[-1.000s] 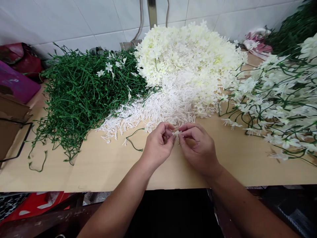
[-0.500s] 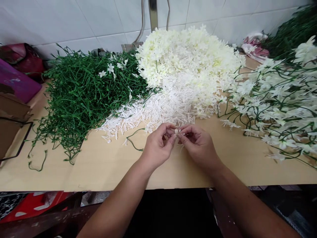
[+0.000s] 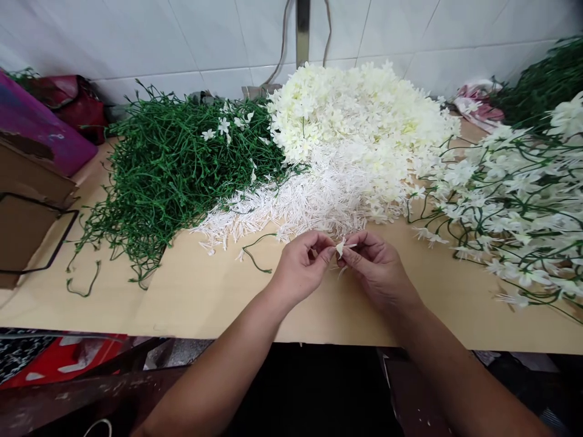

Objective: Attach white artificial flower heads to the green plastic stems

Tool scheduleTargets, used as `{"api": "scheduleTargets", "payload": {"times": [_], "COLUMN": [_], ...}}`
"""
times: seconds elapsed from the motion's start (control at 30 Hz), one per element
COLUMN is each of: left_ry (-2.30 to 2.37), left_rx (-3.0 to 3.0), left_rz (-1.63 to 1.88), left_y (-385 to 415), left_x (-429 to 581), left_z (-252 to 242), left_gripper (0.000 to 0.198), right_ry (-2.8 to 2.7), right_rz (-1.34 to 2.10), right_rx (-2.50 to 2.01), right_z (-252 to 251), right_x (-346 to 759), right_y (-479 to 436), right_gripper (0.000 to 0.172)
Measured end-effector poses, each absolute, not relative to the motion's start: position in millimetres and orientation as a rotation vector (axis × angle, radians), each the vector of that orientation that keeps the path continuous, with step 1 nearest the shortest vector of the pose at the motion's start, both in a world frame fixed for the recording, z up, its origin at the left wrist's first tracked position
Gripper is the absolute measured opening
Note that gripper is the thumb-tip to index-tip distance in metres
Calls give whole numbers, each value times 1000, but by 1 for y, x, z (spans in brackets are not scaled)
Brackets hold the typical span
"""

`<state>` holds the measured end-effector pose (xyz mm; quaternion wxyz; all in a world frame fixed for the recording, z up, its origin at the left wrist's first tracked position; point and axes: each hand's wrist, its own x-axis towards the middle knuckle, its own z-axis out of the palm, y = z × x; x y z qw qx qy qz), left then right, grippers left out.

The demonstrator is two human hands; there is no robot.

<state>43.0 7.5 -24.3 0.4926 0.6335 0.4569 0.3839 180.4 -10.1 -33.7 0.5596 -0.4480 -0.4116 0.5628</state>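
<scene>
Thumb and forefinger of my left hand (image 3: 305, 261) pinch one side of a small white artificial flower (image 3: 340, 247). My right hand (image 3: 376, 264) grips its other side, with thin white strands poking out between the fingers. Just beyond my hands spreads a heap of white stamens (image 3: 314, 194). Behind it rises a mound of cream-white flower heads (image 3: 346, 109). To the left lies a tangled pile of green plastic stems (image 3: 177, 164). A single green stem (image 3: 257, 258) with a white tip rests left of my left hand.
Assembled white flowers on green stems (image 3: 519, 200) are heaped at the right. A cardboard box (image 3: 34, 212) with a black wire frame stands at the left, beside a purple object (image 3: 45, 127). A pink-and-white cloth (image 3: 480, 106) lies near the tiled wall. The tabletop (image 3: 204, 297) ends close to my body.
The flower between my fingers has turned and now shows its petals from the side. My view has shifted slightly left, so the scene sits farther right.
</scene>
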Motion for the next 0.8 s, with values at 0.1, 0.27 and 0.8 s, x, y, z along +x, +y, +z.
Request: {"api": "scheduleTargets", "payload": {"times": [0.1,0.27,0.8], "left_ry": [1097,1142,1618], "left_rx": [1581,1838,2233], "left_rz": [921,897,655], "left_y": [5,-4,-10], "left_x": [42,27,-49], "left_z": [-24,-16,-24], "left_gripper": [6,8,17], "right_ry": [-1009,-1079,-1262], "right_rz": [1343,1335,1193], "right_rx": [-1073,-1074,-1243], "right_z": [-34,-32,-37], "right_x": [179,179,171], "right_y": [-11,-16,-25], "right_gripper": [28,18,19]}}
